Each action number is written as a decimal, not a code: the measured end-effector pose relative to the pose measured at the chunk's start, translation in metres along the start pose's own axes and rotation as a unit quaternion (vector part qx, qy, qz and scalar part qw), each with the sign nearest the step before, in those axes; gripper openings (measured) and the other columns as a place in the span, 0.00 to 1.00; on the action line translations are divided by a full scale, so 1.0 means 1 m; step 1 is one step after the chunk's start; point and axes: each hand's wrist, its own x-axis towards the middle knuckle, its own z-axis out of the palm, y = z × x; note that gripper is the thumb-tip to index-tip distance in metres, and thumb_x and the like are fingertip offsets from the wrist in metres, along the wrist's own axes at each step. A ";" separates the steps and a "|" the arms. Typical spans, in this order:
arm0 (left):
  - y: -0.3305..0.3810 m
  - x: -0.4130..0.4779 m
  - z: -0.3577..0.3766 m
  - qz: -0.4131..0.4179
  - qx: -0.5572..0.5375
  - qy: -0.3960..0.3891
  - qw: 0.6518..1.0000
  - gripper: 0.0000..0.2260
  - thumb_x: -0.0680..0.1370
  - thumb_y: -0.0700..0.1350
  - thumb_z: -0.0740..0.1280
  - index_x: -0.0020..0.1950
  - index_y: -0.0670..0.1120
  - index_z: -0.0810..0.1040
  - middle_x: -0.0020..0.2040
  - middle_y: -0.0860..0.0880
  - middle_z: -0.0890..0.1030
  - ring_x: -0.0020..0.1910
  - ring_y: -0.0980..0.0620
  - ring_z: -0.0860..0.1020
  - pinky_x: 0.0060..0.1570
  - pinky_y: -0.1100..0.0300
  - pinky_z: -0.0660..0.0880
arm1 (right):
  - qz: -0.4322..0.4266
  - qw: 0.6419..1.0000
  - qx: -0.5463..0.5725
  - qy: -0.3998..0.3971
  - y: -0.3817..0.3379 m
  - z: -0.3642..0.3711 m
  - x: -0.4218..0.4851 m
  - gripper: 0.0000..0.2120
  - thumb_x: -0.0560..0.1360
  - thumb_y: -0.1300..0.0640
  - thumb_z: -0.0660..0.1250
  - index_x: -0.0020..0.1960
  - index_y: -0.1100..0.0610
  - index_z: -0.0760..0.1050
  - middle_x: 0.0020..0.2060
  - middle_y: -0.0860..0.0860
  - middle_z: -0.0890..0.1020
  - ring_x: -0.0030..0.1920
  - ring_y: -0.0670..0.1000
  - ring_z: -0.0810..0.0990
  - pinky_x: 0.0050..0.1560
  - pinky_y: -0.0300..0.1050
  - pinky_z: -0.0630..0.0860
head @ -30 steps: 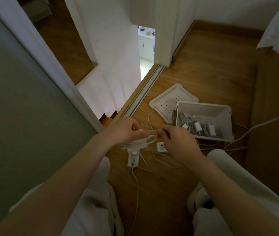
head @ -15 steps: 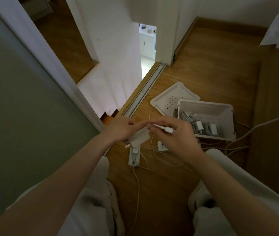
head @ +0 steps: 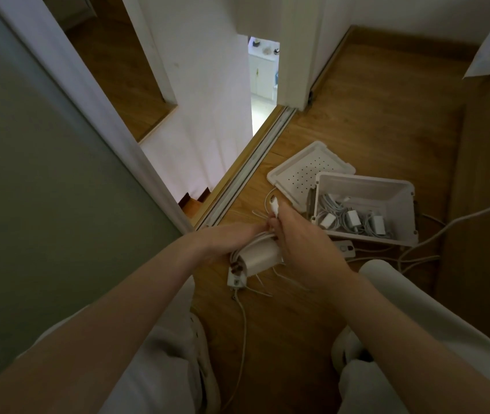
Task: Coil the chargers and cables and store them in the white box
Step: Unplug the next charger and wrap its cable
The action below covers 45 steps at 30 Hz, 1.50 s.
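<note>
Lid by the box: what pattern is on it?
The lid is plain white, with rows of small holes; head view.

The left hand (head: 232, 239) grips the charger (head: 260, 258), but its fingertips vanish behind the right hand (head: 303, 246), which also covers the charger's far end and much of the coiled cable (head: 236, 252). Only the tip of the plug (head: 274, 206) shows above the pinching right fingers. The charger hides the far part of one power strip (head: 236, 279), and the right hand hides the left end of another (head: 344, 250). The white box (head: 366, 179) covers a corner of the perforated lid (head: 303, 171). Its tangled contents cannot be counted. A thick cord (head: 476, 212) runs off the right edge.
</note>
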 end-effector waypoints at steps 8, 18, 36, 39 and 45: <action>0.009 -0.006 0.002 0.007 -0.181 -0.089 0.979 0.18 0.82 0.57 0.48 0.56 0.49 0.73 0.45 0.46 0.78 0.39 0.53 0.78 0.38 0.61 0.75 | 0.116 0.985 0.097 0.084 0.002 -0.005 0.011 0.08 0.82 0.52 0.48 0.48 0.53 0.62 0.33 0.48 0.74 0.31 0.48 0.75 0.32 0.46 0.77; 0.013 -0.006 0.003 0.058 -0.294 -0.082 0.950 0.20 0.72 0.48 0.65 0.62 0.44 0.74 0.57 0.42 0.75 0.54 0.46 0.76 0.55 0.56 0.74 | 0.354 0.867 0.316 0.150 0.019 -0.009 0.024 0.12 0.82 0.54 0.49 0.48 0.57 0.67 0.38 0.50 0.70 0.37 0.46 0.70 0.36 0.41 0.68; 0.014 0.013 0.020 0.190 -0.384 0.140 0.893 0.18 0.79 0.48 0.59 0.66 0.42 0.69 0.57 0.39 0.78 0.52 0.47 0.80 0.44 0.60 0.79 | 0.364 0.789 0.479 0.126 -0.007 -0.001 0.019 0.13 0.82 0.57 0.51 0.46 0.57 0.72 0.43 0.54 0.78 0.42 0.50 0.79 0.43 0.41 0.78; 0.015 0.014 0.011 0.189 -0.333 0.189 0.904 0.20 0.80 0.49 0.60 0.69 0.41 0.65 0.54 0.41 0.78 0.43 0.52 0.82 0.40 0.62 0.79 | 0.335 0.801 0.481 0.121 -0.003 -0.016 0.020 0.13 0.81 0.57 0.52 0.43 0.58 0.73 0.45 0.58 0.80 0.47 0.55 0.81 0.51 0.46 0.79; 0.019 0.010 0.014 0.200 -0.312 0.127 0.920 0.18 0.80 0.51 0.59 0.66 0.42 0.68 0.53 0.40 0.78 0.46 0.49 0.81 0.48 0.57 0.80 | 0.325 0.808 0.487 0.066 0.006 -0.025 0.020 0.14 0.82 0.57 0.53 0.53 0.62 0.75 0.38 0.55 0.77 0.35 0.48 0.77 0.37 0.38 0.76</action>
